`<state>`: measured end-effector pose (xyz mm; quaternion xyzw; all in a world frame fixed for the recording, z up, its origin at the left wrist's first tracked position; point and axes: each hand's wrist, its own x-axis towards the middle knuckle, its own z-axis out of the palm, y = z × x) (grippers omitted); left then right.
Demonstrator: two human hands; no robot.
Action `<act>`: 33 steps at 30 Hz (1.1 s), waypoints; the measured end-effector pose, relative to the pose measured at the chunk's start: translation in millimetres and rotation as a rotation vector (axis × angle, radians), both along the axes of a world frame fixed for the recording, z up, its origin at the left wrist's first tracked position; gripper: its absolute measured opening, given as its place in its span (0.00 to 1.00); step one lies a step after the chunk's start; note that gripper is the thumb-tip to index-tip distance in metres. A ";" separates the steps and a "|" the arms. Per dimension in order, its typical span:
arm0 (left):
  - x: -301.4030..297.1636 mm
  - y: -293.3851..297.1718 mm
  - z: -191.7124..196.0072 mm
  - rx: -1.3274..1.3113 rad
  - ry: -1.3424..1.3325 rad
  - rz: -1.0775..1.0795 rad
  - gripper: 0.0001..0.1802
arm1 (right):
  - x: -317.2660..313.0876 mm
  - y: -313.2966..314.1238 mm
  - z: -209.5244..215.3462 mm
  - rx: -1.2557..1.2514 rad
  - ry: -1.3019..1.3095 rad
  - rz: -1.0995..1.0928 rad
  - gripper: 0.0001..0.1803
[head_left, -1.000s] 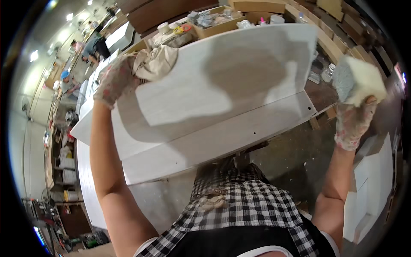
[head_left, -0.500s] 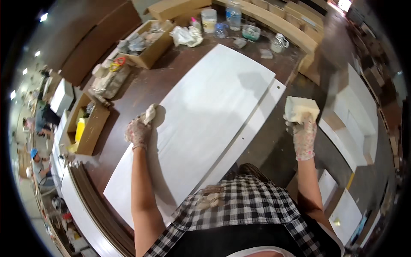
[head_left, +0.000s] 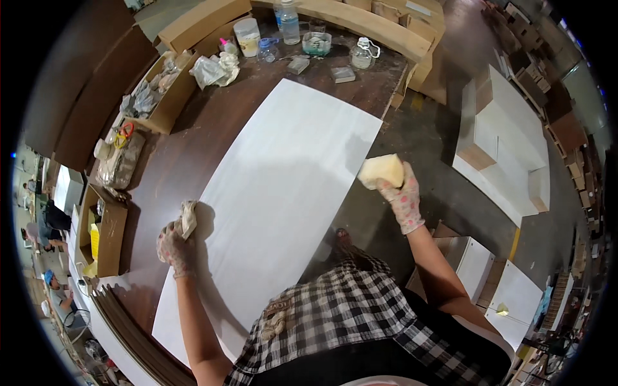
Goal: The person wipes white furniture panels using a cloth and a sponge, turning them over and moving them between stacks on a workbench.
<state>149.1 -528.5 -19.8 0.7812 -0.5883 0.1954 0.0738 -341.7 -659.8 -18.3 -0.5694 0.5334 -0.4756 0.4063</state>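
A long white panel [head_left: 283,174] lies on the brown worktable [head_left: 193,138], its right side reaching past the table's edge. By the panel's left edge is my left hand [head_left: 175,249], in a speckled glove and closed around a crumpled white cloth [head_left: 188,219]. My right hand [head_left: 405,199], in a similar glove, grips a cream sponge block [head_left: 381,171] from below. The sponge is close to the panel's right edge; whether it touches is hard to tell. Part of the panel's near end is hidden by my checked apron [head_left: 335,302].
Bottles, a white tub [head_left: 247,37] and a glass jar [head_left: 364,54] stand at the table's far side. Open cardboard boxes [head_left: 174,106] line the left. On the floor at right are white furniture pieces [head_left: 508,148]. Other people [head_left: 58,293] work far left.
My right hand has brought the sponge left, close to the panel's edge. The strip with holes along the panel's right side no longer shows. My left hand still grips the cloth.
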 end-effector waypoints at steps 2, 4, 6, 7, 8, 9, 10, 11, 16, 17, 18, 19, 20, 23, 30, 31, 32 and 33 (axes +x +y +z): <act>26.8 5.0 -4.0 -0.005 0.049 0.160 0.17 | 8.9 -2.8 -6.6 -0.076 0.008 0.080 0.28; 27.1 -11.8 11.1 -0.288 0.357 0.155 0.16 | 16.7 -14.4 -0.2 -0.373 0.254 0.173 0.28; 8.2 -32.5 29.4 -0.492 0.475 0.012 0.13 | 11.6 -27.1 -5.9 -0.465 0.278 0.129 0.27; -0.7 -43.6 36.1 -0.586 0.531 -0.069 0.12 | 5.2 -32.5 -5.8 -0.468 0.276 0.104 0.27; -9.2 -53.5 37.2 -0.480 0.449 -0.066 0.11 | 0.0 -41.7 -2.4 -0.395 0.273 0.069 0.25; -19.6 -62.4 35.6 -0.373 0.370 -0.061 0.10 | -8.6 -54.4 2.0 -0.321 0.272 0.035 0.24; -39.5 -72.3 29.3 -0.292 0.272 0.091 0.10 | -19.5 -69.2 4.5 -0.304 0.333 -0.008 0.24; -59.2 -85.6 24.1 -0.303 0.287 0.047 0.16 | -30.9 -87.6 -1.2 -0.304 0.406 -0.059 0.25; -102.1 -105.3 2.0 -0.038 -0.016 0.028 0.22 | -63.4 -143.1 -0.5 -0.287 0.332 -0.189 0.26; -103.8 -104.6 4.9 -0.031 0.019 0.066 0.22 | -59.8 -139.1 5.4 -0.286 0.371 -0.181 0.27; -105.9 -104.3 7.4 -0.024 0.054 0.105 0.21 | -54.3 -131.9 3.4 -0.298 0.356 -0.132 0.26; -105.8 -102.1 9.7 -0.015 0.051 0.123 0.21 | -43.3 -118.0 -0.8 -0.311 0.336 -0.080 0.26; -106.1 -104.1 8.8 -0.014 0.067 0.119 0.22 | -33.0 -97.7 -1.8 -0.397 0.383 -0.041 0.27; -102.4 -104.8 2.3 0.001 0.082 0.160 0.22 | 3.3 -36.0 -0.1 -0.560 0.158 0.227 0.30; -106.7 -99.1 8.1 0.001 0.020 0.141 0.19 | -26.8 -83.0 -18.5 -0.281 0.305 0.051 0.29; -107.3 -101.4 9.8 0.007 0.022 0.159 0.19 | -18.5 -69.7 -18.7 -0.248 0.303 0.064 0.28; -106.8 -104.8 9.6 -0.013 0.016 0.142 0.18 | -10.2 -55.9 -16.7 -0.333 0.316 0.166 0.32; -108.9 -104.2 10.2 -0.026 0.013 0.121 0.18 | 3.5 -37.6 -5.5 -0.456 0.233 0.260 0.35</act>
